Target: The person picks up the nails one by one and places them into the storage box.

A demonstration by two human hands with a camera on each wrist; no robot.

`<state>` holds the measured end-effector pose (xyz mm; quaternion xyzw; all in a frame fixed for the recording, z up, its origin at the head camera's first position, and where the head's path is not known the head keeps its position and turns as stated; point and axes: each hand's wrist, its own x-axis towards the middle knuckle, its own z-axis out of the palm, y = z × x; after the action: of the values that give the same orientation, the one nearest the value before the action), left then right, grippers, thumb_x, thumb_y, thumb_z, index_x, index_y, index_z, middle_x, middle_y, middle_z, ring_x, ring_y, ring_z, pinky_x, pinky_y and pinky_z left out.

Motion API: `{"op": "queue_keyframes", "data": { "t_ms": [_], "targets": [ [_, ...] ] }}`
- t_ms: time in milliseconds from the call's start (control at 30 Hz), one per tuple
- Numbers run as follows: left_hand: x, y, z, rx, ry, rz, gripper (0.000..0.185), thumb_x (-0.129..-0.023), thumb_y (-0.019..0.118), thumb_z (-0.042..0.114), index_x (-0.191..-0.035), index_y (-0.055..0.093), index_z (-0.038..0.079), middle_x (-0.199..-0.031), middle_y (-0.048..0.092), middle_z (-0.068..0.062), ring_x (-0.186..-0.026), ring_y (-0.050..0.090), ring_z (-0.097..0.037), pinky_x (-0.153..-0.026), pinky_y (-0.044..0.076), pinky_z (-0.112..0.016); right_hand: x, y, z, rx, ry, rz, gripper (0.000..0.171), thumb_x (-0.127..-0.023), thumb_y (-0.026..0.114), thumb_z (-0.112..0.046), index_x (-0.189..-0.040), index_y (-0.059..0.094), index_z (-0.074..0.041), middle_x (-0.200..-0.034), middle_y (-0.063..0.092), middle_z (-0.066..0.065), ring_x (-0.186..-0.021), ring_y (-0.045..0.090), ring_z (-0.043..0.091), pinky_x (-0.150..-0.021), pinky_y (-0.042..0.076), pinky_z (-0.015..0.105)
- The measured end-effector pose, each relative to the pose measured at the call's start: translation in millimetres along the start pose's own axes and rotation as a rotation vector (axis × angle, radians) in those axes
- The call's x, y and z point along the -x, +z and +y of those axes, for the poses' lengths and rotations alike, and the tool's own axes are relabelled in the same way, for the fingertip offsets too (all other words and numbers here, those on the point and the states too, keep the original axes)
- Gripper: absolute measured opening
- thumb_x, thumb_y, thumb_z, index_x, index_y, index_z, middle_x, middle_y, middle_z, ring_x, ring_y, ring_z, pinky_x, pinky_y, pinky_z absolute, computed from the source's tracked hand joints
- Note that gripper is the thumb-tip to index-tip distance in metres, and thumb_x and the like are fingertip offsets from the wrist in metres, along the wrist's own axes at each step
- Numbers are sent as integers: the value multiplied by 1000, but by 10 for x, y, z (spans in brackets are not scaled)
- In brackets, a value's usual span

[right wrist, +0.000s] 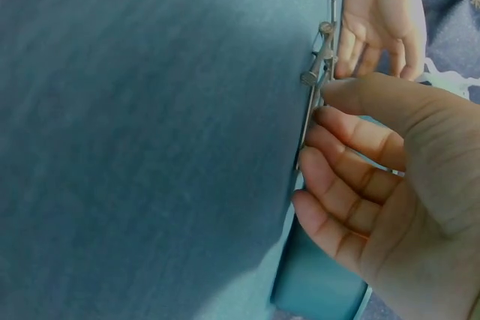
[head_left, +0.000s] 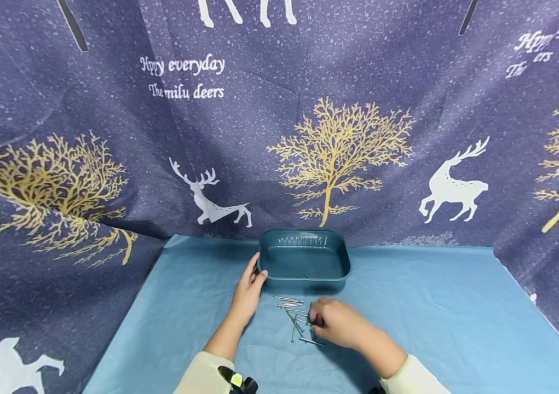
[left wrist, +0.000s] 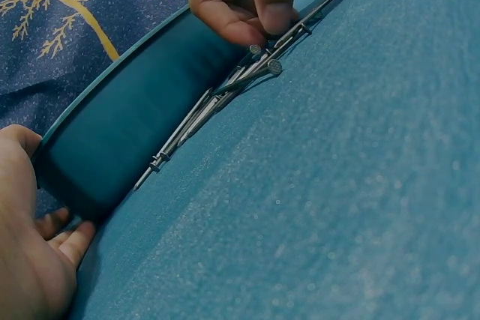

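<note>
From my end, the purple backdrop (head_left: 254, 137) takes up most of the head view, printed with white deer and yellow trees (plus lettering, "milu deers" among it). Below it I have the worktop (head_left: 432, 312), covered in light blue. The teal tray (head_left: 304, 284) sits at its far side, close to the backdrop, open side up. Of the two hands, the left hand (head_left: 248, 293) is spread against the tray's left end — thumb parted from the fingers, touching it. The right hand (head_left: 340, 323) is bent down in front of the tray, thumb and fingertips at the nails (left wrist: 217, 97); I cannot tell whether it pinches one. Those nails, silvery and thin, lie on the worktop just in front of the tray — some side by side, others crossing at angles.
</note>
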<state>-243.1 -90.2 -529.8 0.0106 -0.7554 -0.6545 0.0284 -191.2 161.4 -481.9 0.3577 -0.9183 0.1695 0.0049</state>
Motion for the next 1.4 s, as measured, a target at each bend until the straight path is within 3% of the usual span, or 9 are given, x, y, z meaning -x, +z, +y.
{"op": "queue_keyframes", "data": {
  "t_ms": [600,1067,1400],
  "targets": [
    [-3,6,-18,5,18,2,59,-105,55,29,-160,32,29,-161,36,-21,-148,39,-37,-115,40,-56,-11,6,-20,-20,-20,-11,15,-83,73,-6,-80,64,-17,-74,53,-11,-68,43,-2,-63,43,19],
    [-15,5,-33,23,18,2,59,-105,55,27,-160,33,27,-162,35,-21,-148,38,-38,-116,39,-57,-22,45,-11,2,-69,26,26,-79,71,-3,-70,52,-18,-70,41,-13,-65,33,0,-60,33,16],
    [-1,2,-18,14,22,6,59,-105,55,28,-160,33,28,-161,36,-21,-148,39,-37,-115,41,-55,-12,36,-13,30,-59,38,18,-81,72,-5,-77,59,-17,-73,53,-11,-68,43,-1,-62,44,19]
  ]
}}
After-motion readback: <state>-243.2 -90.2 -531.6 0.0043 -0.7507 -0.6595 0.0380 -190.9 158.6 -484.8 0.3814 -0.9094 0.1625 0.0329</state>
